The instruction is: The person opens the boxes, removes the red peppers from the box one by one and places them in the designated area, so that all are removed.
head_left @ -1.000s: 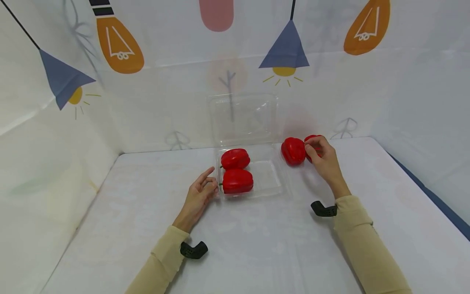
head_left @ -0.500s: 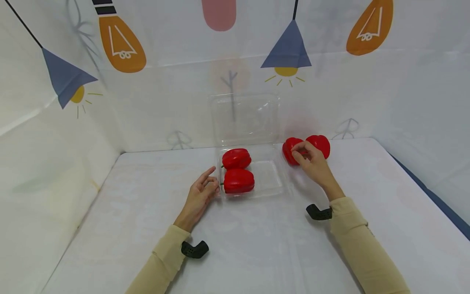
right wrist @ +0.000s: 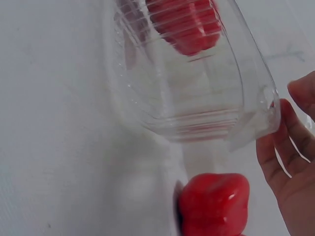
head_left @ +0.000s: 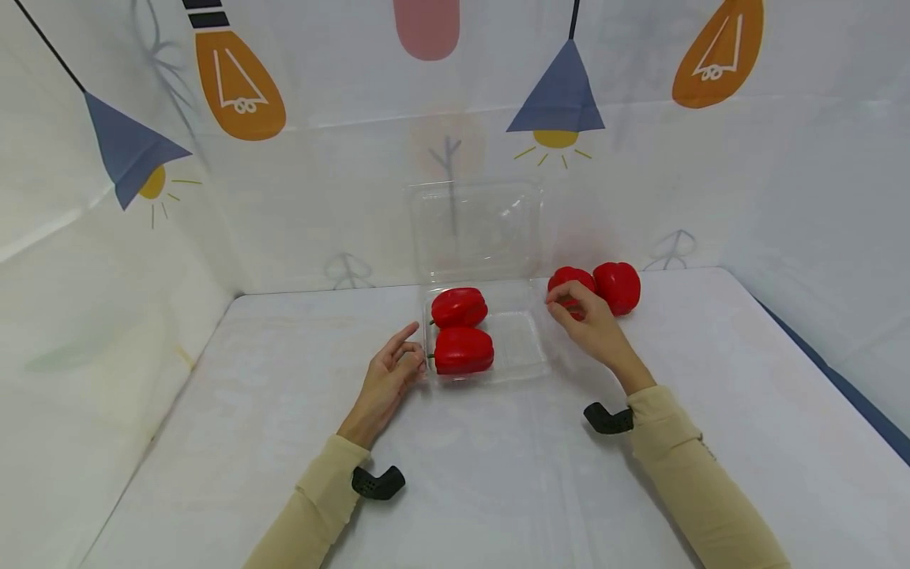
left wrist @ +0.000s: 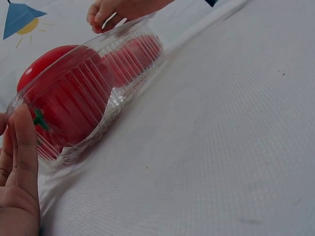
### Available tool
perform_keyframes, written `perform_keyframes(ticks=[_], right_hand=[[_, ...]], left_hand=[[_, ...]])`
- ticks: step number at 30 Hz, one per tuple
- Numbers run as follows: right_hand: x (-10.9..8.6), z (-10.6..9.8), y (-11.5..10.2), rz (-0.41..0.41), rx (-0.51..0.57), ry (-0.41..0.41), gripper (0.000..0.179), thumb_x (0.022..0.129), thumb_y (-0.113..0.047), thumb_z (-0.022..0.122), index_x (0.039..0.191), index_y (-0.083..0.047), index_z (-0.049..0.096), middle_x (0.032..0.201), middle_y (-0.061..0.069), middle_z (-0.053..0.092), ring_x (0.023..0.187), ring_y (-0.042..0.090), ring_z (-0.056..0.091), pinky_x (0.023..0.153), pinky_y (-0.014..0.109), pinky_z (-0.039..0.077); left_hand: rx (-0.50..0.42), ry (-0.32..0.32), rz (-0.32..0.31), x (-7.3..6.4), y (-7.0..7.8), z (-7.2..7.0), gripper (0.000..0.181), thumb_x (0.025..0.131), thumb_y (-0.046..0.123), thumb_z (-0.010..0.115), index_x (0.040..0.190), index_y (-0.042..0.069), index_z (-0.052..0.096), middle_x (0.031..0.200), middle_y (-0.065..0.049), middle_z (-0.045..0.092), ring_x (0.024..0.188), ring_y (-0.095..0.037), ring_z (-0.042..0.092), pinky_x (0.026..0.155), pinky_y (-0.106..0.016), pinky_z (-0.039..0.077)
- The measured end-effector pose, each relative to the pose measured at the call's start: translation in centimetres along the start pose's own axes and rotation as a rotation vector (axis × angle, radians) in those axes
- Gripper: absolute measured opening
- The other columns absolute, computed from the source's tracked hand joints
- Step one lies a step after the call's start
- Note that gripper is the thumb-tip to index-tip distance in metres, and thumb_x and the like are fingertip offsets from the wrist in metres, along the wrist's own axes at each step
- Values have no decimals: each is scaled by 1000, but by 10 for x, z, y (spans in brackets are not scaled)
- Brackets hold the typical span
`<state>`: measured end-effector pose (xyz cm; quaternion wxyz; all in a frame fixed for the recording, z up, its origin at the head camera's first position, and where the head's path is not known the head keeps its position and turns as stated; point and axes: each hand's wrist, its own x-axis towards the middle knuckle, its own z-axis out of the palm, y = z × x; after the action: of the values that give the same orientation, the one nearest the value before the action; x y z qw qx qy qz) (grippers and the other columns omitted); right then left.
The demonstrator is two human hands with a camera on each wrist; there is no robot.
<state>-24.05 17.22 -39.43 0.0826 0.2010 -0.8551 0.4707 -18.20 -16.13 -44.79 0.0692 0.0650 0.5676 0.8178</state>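
Note:
A clear plastic clamshell container (head_left: 522, 371) stands open on the table, its lid (head_left: 476, 229) raised at the back. Inside, on its left side, lie two red bell peppers, a rear pepper (head_left: 459, 307) and a front pepper (head_left: 464, 351). My left hand (head_left: 384, 387) pinches the container's left rim, index finger stretched out. My right hand (head_left: 593, 328) has its fingertips right at the container's right rim, thumb apart and nothing held. Behind it, a loose pepper (head_left: 569, 276) is partly covered in the head view; another loose pepper (head_left: 617, 288) sits to its right.
A white cloth covers the table (head_left: 469, 474). Close behind rises a white printed curtain (head_left: 341, 190), with side panels at left and right. Black wrist cameras stick out from the left sleeve (head_left: 313, 498) and the right sleeve (head_left: 697, 466).
My right hand has left the far-right loose pepper and moved left and slightly nearer, across the other loose pepper to the container's right rim. The left hand stays put.

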Motion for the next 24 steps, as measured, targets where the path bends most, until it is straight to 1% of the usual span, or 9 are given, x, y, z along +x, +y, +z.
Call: perform_keyframes(ticks=[2, 4, 7, 10, 13, 17, 19, 20, 24], right_hand=[[0, 3, -2, -6, -12, -15, 19, 92, -13, 60, 110, -13, 57, 108, 3, 60, 100, 16, 55, 85, 16, 48], [-1, 5, -6, -13, -22, -33, 19, 92, -11, 59, 111, -11, 58, 109, 5, 60, 101, 17, 56, 88, 23, 48], [-3, 6, -20, -22, -37, -59, 19, 92, -8, 58, 110, -8, 59, 108, 8, 59, 101, 20, 55, 92, 35, 48], [-7, 7, -34, -30, -35, -73, 17, 92, -7, 57, 109, -5, 60, 106, 10, 59, 98, 20, 53, 92, 42, 47], [-8, 8, -41, -44, -37, -80, 16, 91, -7, 58, 107, -4, 61, 105, 10, 59, 96, 19, 54, 90, 37, 48], [-9, 12, -46, -64, -30, -99, 16, 91, -7, 59, 106, -3, 61, 105, 9, 59, 94, 18, 56, 85, 21, 49], [-9, 15, -48, -79, -21, -111, 16, 90, -6, 59, 106, -3, 61, 105, 9, 59, 94, 19, 56, 83, 16, 48], [-9, 16, -49, -82, -17, -119, 16, 90, -6, 60, 106, -3, 61, 105, 9, 59, 94, 18, 56, 83, 14, 48], [-10, 20, -51, -89, -13, -139, 17, 89, -6, 62, 106, -4, 61, 106, 8, 59, 95, 17, 56, 81, 15, 48]], left_hand=[[-3, -1, 3, 0, 0, 0, 55, 96, 0, 49, 147, 11, 31, 95, 3, 53, 78, -6, 55, 69, -16, 54], [-2, -1, 6, -1, 1, 1, 56, 95, -1, 49, 147, 10, 30, 95, 3, 53, 78, -6, 55, 70, -16, 54], [2, 1, 11, -1, 1, 2, 56, 95, -1, 49, 147, 10, 30, 96, 3, 53, 78, -6, 55, 70, -16, 54], [3, 1, 9, -1, 1, 2, 56, 95, 1, 51, 146, 11, 32, 97, 3, 53, 78, -6, 55, 70, -17, 54], [5, 5, 7, -1, 1, 1, 56, 94, 3, 53, 146, 12, 33, 98, 2, 52, 78, -7, 56, 70, -17, 54], [12, 8, 5, -1, 0, 1, 57, 94, 5, 54, 146, 11, 32, 97, 2, 51, 79, -7, 55, 70, -17, 54], [15, 7, 6, 0, 1, 1, 58, 94, 4, 54, 147, 10, 31, 98, 2, 51, 79, -7, 55, 69, -17, 54], [14, 8, 6, 0, 1, 1, 58, 94, 4, 54, 147, 10, 30, 98, 2, 51, 79, -7, 55, 69, -17, 54], [15, 11, 7, 0, 1, 1, 58, 94, 3, 53, 147, 8, 29, 98, 1, 51, 78, -7, 55, 69, -17, 54]])
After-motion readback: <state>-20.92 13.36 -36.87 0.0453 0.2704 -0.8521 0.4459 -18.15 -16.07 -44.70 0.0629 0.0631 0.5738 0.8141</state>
